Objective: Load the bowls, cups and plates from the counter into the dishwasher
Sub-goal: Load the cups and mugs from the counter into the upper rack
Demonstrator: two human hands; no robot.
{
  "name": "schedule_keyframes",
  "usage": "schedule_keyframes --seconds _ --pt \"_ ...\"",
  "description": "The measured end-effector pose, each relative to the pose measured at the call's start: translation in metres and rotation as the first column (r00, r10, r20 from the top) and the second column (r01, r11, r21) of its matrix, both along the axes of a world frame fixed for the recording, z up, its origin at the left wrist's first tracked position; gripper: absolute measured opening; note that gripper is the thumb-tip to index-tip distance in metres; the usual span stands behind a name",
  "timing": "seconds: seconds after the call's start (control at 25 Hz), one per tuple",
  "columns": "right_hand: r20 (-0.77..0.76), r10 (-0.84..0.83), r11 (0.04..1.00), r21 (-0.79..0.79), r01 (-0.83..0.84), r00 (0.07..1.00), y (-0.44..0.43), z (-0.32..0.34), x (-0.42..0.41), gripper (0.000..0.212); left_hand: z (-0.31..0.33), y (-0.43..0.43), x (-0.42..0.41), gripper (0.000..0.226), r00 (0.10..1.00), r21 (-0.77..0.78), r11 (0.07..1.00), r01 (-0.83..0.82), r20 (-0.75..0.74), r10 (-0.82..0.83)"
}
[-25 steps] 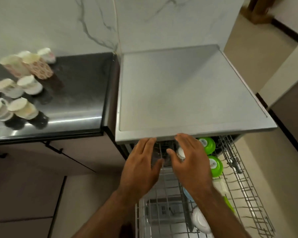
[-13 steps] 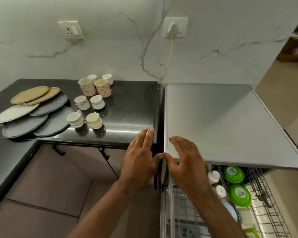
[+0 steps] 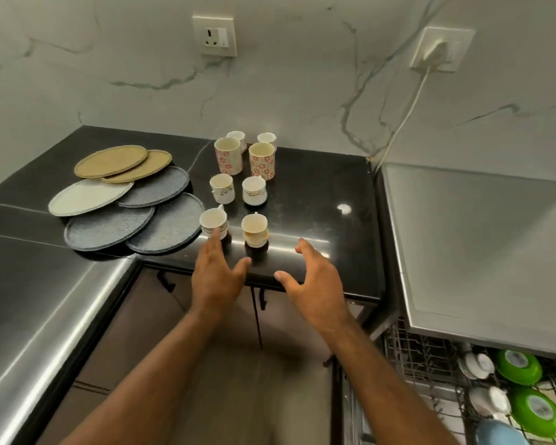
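Two green bowls [image 3: 528, 374], each with an illegible round label [image 3: 516, 359].

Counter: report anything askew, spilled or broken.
Nothing spilled or broken shows. The cups stand upright; the plates lie flat in a loose overlapping fan rather than one stack.

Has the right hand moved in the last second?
Yes. The right hand went leftward from the dishwasher top to the black counter, at its front edge.

Cups [image 3: 253, 191] stand upright on the counter [image 3: 318, 187]; plates [image 3: 156, 187] overlap just left.
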State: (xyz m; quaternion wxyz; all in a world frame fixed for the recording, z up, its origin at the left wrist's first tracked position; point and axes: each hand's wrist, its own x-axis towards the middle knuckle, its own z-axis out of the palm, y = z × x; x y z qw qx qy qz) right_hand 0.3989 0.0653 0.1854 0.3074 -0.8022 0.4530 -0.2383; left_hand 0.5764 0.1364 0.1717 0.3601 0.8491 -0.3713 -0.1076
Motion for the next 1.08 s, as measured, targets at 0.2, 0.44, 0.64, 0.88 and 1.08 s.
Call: schedule_keyframes --seconds 0.2,0.44,0.64,0.88,1.08 --pt "-0.018 -0.048 0.995 0.088 0.049 0.999 -0.03 -0.033 0.072 0.086 -0.03 -0.029 0.085 0.106 0.985 0.008 0.993 -0.116 -0.129 0.116" --pt "0.022 -0.171 0.94 0.303 0.157 0.985 -0.069 -0.055 0.126 0.098 -0.056 -0.062 0.123 0.128 0.969 0.032 0.994 -0.102 -0.222 0.107" --pt "0.062 -0.202 0.932 0.319 0.173 0.977 -0.079 -0.068 0.15 0.075 -0.065 -0.076 0.126 0.091 0.989 -0.02 0.998 -0.063 -0.139 0.06" --pt "0.096 -0.212 0.936 0.306 0.174 0.973 -0.084 -0.071 0.149 0.066 -0.056 -0.083 0.119 0.068 0.989 -0.002 0.996 -0.09 -0.12 0.089" --pt "0.191 -0.221 0.941 0.299 0.158 0.957 -0.059 -0.062 0.101 0.072 -0.039 -0.057 0.083 0.068 0.972 -0.113 0.993 -0.033 -0.234 0.006"
